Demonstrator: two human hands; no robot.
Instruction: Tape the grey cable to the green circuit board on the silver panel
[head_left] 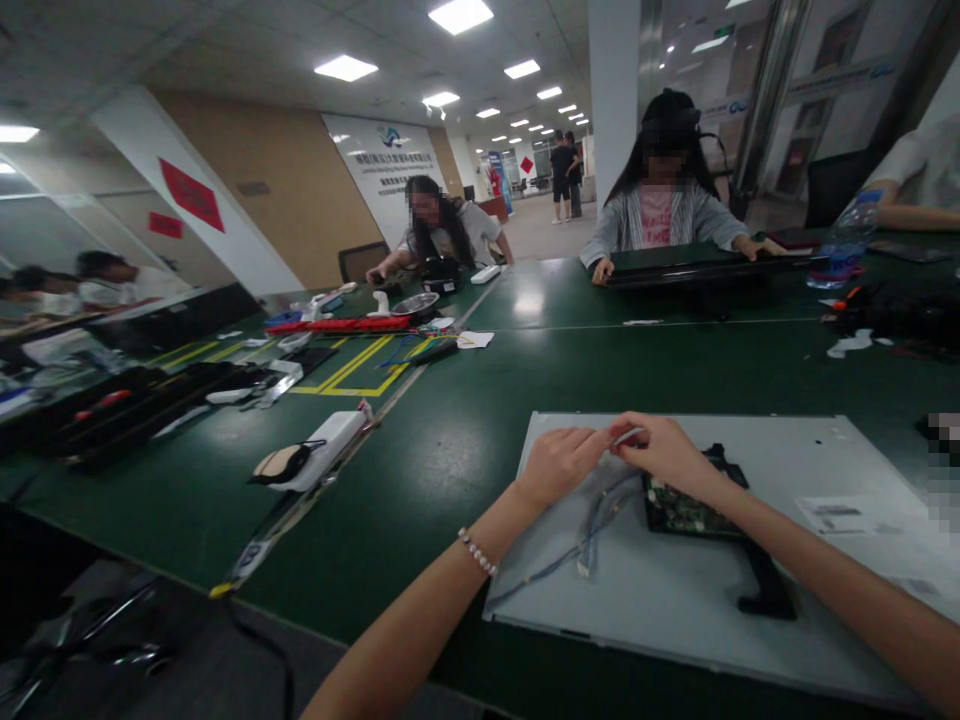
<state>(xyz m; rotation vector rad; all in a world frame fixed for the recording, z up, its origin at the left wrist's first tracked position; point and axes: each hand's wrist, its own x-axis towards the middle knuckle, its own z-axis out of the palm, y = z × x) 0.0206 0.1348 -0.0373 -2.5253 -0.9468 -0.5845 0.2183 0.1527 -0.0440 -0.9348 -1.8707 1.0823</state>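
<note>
Over the far left part of a flat grey metal panel, my left hand and my right hand meet at the fingertips. Both are closed in a pinch. A small pale sliver shows at the right fingers, too little to name. Grey-blue cables with a loose connector lie on the panel below my hands. Under my right forearm sits a green circuit board in a black frame, partly hidden. From it a black bracket arm reaches toward the panel's near side.
A white power strip with a rounded beige-and-black item lies on the green table to my left. Across the table, a person holds a black flat panel. A plastic bottle stands far right. Tools and wires lie far left.
</note>
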